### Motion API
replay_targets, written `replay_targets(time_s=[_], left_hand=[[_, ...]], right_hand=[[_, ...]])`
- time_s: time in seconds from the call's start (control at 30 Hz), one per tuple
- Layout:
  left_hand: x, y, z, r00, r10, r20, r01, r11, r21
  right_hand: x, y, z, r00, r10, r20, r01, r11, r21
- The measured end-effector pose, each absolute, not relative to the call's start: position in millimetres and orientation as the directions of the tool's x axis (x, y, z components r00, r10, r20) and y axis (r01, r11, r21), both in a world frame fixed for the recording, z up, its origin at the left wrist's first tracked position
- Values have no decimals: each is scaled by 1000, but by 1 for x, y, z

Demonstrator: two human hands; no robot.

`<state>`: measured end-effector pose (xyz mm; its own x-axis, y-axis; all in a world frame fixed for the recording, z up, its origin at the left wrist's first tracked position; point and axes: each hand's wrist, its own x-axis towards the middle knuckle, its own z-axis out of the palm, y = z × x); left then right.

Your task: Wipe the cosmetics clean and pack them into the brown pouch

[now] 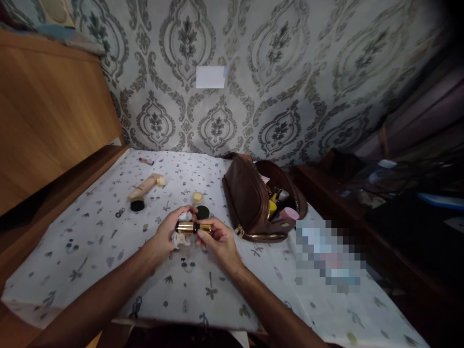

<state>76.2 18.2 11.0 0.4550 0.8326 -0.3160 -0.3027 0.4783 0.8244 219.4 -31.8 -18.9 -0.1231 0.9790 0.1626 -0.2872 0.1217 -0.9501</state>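
A small gold-and-black cosmetic tube (186, 227) lies level between my hands, over the patterned cloth. My left hand (167, 232) is closed around its wider gold part, together with a crumpled white tissue (180, 240). My right hand (222, 241) pinches the narrower gold end between thumb and fingers. A black band shows between the two gold parts; I cannot tell whether they are joined. Just beyond my fingertips are a dark green round lid (203, 212) and a small cream-coloured cap (197, 197).
An unzipped brown toiletry bag (242, 195) holding several cosmetics stands right of my hands. To the left lie a beige tube (144, 187), a black round lid (137, 204) and a small red tube (146, 161). A wooden cabinet (54, 111) borders the left side; a blurred patch covers something at right.
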Motion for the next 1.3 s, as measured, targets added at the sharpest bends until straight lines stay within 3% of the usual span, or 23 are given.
replay_targets(time_s=[0.23,0.37,0.47,0.57,0.77,0.97,1.1,1.3], left_hand=[[79,10,15,464,855,-231,-487,465,740],[80,8,13,483,845,-229,-502,481,719],[82,6,13,513,822,-249,-457,506,731],[82,5,16,514,820,-253,-387,485,785],[76,6,24,541,830,-135,-115,232,966],[73,11,22,471,871,-141,-27,174,984],[70,15,18,436,891,-130,-6,147,989],[67,10,26,532,845,55,151,-159,976]], right_hand=[[213,-33,-20,-106,984,143,-344,98,-934],[216,-35,-16,-127,980,153,-333,103,-937],[219,-36,-12,-203,968,146,-408,52,-911],[223,-35,-10,-163,975,151,-427,68,-902],[229,-29,-10,-66,986,155,-304,128,-944],[232,-24,-14,51,991,122,-330,132,-935],[235,-23,-15,24,992,127,-351,127,-928],[233,-24,-12,17,993,117,-297,117,-948]])
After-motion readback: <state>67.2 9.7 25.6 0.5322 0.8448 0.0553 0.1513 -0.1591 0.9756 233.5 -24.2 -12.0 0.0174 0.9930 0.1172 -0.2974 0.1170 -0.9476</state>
